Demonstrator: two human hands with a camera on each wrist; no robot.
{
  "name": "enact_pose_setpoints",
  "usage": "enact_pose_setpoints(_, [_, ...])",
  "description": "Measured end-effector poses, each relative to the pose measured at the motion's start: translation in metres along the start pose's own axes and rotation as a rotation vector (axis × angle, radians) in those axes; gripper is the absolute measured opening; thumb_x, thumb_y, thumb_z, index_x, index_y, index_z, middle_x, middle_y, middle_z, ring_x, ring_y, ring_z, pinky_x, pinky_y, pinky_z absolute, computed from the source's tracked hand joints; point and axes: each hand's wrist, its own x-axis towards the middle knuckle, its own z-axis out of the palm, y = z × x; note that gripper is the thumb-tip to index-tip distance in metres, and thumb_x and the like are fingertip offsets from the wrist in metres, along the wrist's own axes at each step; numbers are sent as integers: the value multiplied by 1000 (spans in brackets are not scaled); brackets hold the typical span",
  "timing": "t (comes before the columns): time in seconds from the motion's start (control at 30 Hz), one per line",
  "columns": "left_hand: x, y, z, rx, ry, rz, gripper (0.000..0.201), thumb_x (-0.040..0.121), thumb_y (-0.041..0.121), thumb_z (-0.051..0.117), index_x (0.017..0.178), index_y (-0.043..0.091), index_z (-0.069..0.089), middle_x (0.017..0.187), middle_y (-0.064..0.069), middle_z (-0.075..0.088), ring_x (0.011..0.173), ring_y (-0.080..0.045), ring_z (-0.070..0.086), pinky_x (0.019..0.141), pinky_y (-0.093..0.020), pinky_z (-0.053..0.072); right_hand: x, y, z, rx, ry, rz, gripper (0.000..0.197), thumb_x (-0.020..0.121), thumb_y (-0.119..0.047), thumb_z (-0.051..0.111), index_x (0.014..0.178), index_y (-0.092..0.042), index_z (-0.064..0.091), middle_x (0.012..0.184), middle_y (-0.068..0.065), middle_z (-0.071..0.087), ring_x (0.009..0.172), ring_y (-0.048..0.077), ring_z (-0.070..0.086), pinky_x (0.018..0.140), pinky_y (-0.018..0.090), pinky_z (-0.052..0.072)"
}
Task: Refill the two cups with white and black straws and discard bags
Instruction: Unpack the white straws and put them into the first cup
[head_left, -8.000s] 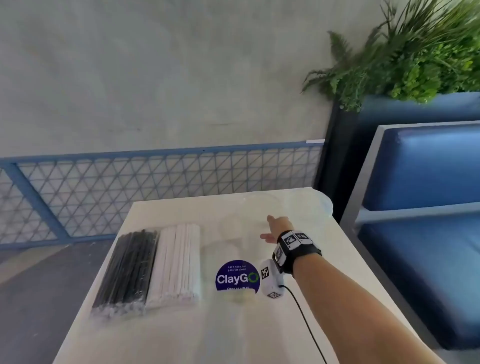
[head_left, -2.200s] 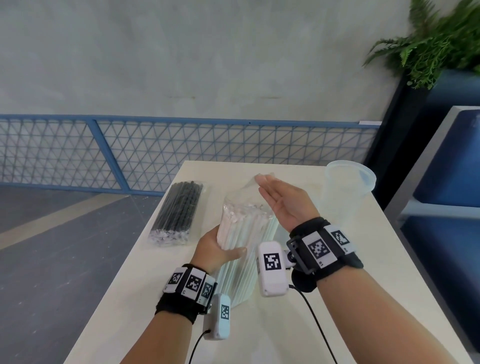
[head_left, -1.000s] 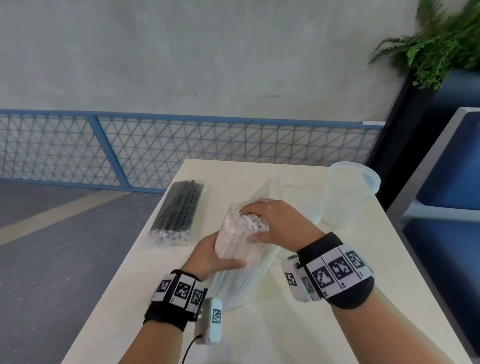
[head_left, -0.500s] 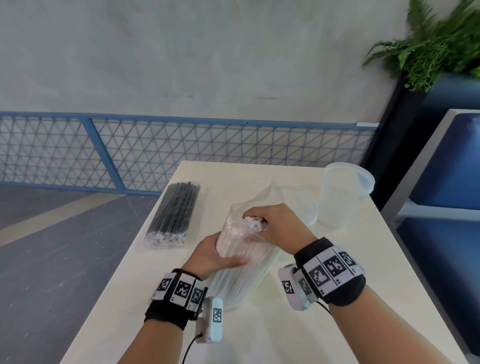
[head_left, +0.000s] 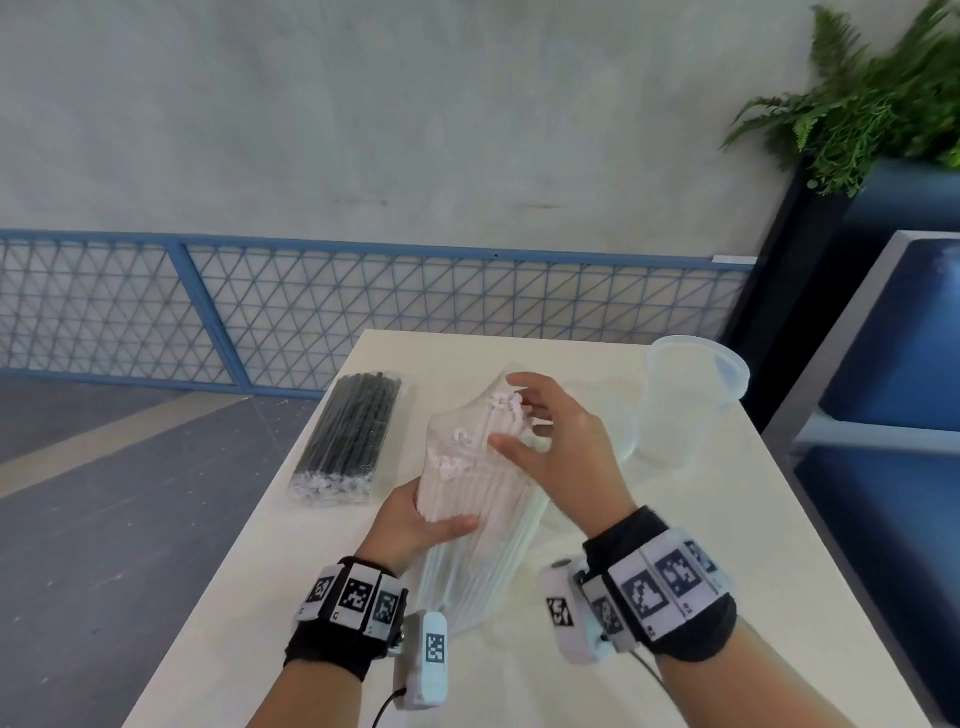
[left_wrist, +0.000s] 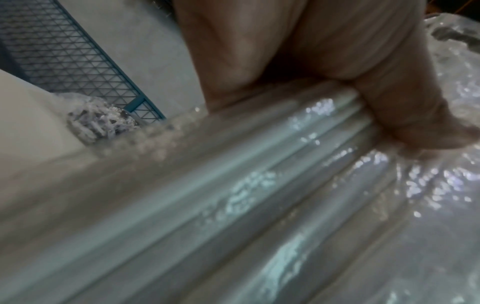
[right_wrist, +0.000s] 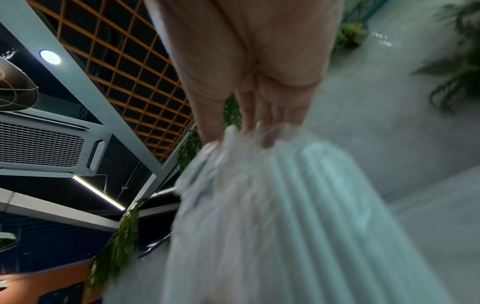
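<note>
A clear bag of white straws (head_left: 483, 525) stands tilted on the table (head_left: 727, 571). My left hand (head_left: 431, 519) grips it round the middle; the left wrist view shows my thumb pressed on the bag (left_wrist: 259, 205). At the bag's open top, my right hand (head_left: 511, 413) has thumb and fingers curled round a bunch of straw tips that stand higher than the rest (right_wrist: 285, 205). A sealed bag of black straws (head_left: 353, 436) lies flat at the left. One clear cup (head_left: 691, 400) stands upright at the far right. A second clear cup (head_left: 613, 421) is partly hidden behind my right hand.
The table's left edge runs close beside the black straws. A blue mesh railing (head_left: 467, 312) stands beyond the far edge. A blue cushioned bench (head_left: 904, 364) and a planter with ferns (head_left: 872, 119) are at the right.
My right hand has risen from the top of the bundle, and a bunch of white straw tips has come up with it. The left hand keeps its grip on the bag.
</note>
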Motion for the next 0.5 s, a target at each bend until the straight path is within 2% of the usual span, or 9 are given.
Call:
enact_pose_setpoints(0.07, [-3,2,3,12,16,15,72,36,42,91,100,18,67,95,0,75,92,-16,70,75,-24,55,-11,6,17,-67,131,13,61,71,-22,79,123,-15,50,108,-6,49,94,6,47,83,7,40])
enact_pose_setpoints(0.13, [-4,2,8,35,33,23,63,43,37,87,101,18,67,96,-1,75,93,-17,70,79,-30,55,-17,11,29,-132,253,19,60,70,-26,79,119,-9,50,108,1,50,95,11,42,85,18,40])
enact_pose_setpoints(0.2, [-5,1,12,48,74,27,56,50,31,88,100,18,67,95,-2,75,94,-19,70,81,-33,55,-18,14,33,-167,285,76,58,72,-35,77,116,-7,51,107,4,54,95,17,46,90,31,42])
enact_pose_setpoints(0.3, [-6,0,16,62,148,33,43,58,19,87,95,21,66,92,0,74,94,-18,69,77,-28,55,-14,15,30,-326,132,215,60,78,-54,62,119,-11,51,113,2,60,110,22,51,107,40,29])
enact_pose_setpoints(0.37, [-8,1,18,67,140,46,50,53,27,89,97,22,65,94,1,74,95,-18,69,78,-28,55,-9,14,28,-367,27,280,62,80,-60,54,120,-12,51,116,1,62,117,22,49,112,46,20])
enact_pose_setpoints(0.4, [-8,4,19,71,121,53,56,50,31,90,99,24,64,96,1,73,96,-16,69,80,-28,55,-7,12,27,-344,6,301,60,80,-60,54,117,-13,53,114,0,62,117,23,49,112,47,20])
enact_pose_setpoints(0.47, [-8,12,22,91,83,70,61,51,29,90,103,29,60,100,6,71,97,-5,67,81,-21,52,-1,13,27,-263,6,329,49,79,-56,58,106,-14,56,109,0,62,113,23,49,110,47,23])
enact_pose_setpoints(0.5, [-7,17,24,105,75,84,59,55,23,88,104,30,57,100,10,69,94,4,64,79,-14,50,2,13,30,-226,1,340,46,79,-54,60,102,-14,56,108,0,62,113,22,49,110,47,23])
